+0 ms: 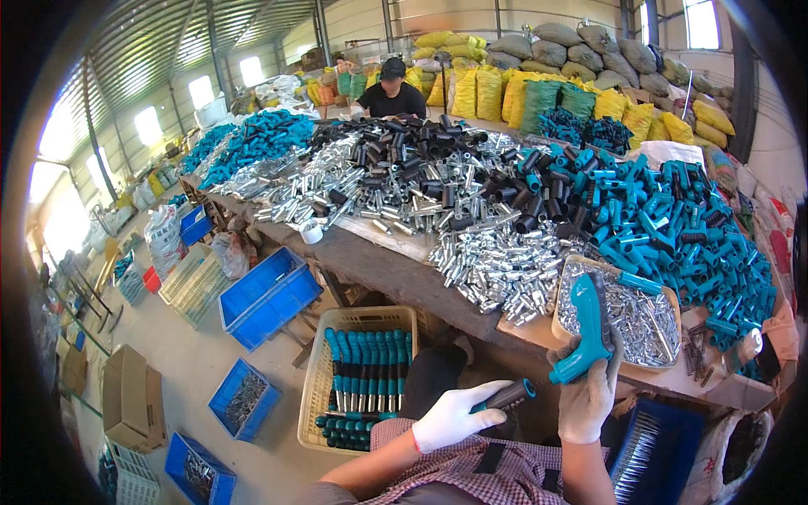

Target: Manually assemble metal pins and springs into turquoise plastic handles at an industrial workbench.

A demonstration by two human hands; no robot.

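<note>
My left hand [457,415], in a white glove, is closed around a black tube-shaped sleeve [512,395] with a teal rim at its end. My right hand [587,396], in a soiled grey glove, grips a teal and black angled plastic handle [594,316] that stands upright above the fingers. A small gap separates the sleeve from the handle's lower end. Just beyond the right hand, a shallow tray [559,330] on the table holds small metal parts and another teal piece. Beside it lie silver metal fittings [492,268] and a large heap of teal handles [665,227].
A cream crate [309,404] with rows of teal-handled tools stands below the table. Blue bins [269,295] and cardboard boxes [126,396] are on the floor at left. A co-worker [394,97] sits across the table [362,269]. Yellow sacks [465,91] line the back.
</note>
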